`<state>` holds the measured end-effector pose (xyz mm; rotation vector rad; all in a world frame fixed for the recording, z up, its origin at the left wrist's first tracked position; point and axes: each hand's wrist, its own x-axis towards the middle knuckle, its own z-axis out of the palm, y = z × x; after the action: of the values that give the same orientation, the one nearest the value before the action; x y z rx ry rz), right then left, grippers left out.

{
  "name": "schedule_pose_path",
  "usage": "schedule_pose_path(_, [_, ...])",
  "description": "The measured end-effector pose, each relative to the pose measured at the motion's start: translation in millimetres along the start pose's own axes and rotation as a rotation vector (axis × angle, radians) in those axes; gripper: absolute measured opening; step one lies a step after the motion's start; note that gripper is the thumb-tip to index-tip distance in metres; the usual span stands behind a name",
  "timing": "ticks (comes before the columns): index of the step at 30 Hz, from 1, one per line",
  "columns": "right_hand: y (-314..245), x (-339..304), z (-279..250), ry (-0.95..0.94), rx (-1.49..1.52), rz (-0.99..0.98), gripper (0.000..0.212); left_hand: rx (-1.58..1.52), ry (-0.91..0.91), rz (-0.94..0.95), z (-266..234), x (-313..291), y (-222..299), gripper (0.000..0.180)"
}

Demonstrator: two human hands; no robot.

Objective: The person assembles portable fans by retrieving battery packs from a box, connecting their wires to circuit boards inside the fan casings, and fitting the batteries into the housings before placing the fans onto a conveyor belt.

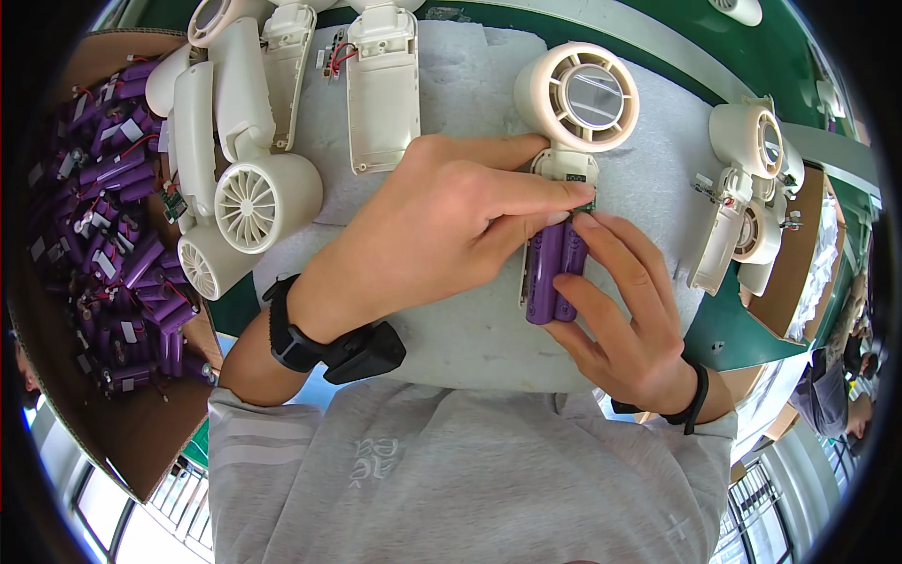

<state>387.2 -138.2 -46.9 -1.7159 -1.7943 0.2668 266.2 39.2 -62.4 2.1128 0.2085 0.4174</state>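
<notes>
A cream handheld fan (576,99) lies on the pad with its round head away from me and its handle toward me. Over the handle is a pair of purple cylindrical batteries (554,273) side by side. My right hand (629,324) grips this battery pack from the right, fingertips at its top and side. My left hand (451,211) reaches across the handle, thumb and index finger closed together at the top end of the pack. A bit of green circuit board shows beside those fingertips; what they pinch is hidden. The handle's inside is mostly covered by the batteries.
At left, a cardboard box (117,428) holds many purple battery packs with wires. Cream fan bodies (268,202) crowd beside it. An opened handle shell (383,117) with red wires lies at the back. More fan parts (747,188) and another box (810,273) stand at right.
</notes>
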Motion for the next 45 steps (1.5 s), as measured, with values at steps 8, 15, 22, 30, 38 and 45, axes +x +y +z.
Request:
schedule_pose_path(8, [-1,2,14,0.054,-0.024,0.07,0.04,-0.064,0.003,-0.031,-3,-2,-8,0.029])
schedule_pose_path(15, [5,6,14,0.016,0.097,0.122,0.042,-0.147,-0.06,-0.139,-6,-3,-4,0.042])
schedule_pose_path(22, [-5,7,17,-0.051,0.224,0.193,0.051,-0.218,-0.113,-0.199,-7,-11,-6,0.049])
schedule_pose_path(30, [-28,18,21,-0.09,0.136,0.267,0.066,-0.317,-0.144,-0.369,-11,-24,4,0.045])
schedule_pose_path(38, [-64,27,5,-0.1,0.14,0.405,0.074,-0.37,-0.094,-0.287,-22,-39,26,0.044])
schedule_pose_path(45, [-88,19,-22,-0.195,0.283,0.417,0.074,-0.443,-0.083,-0.325,-32,-54,51,0.043])
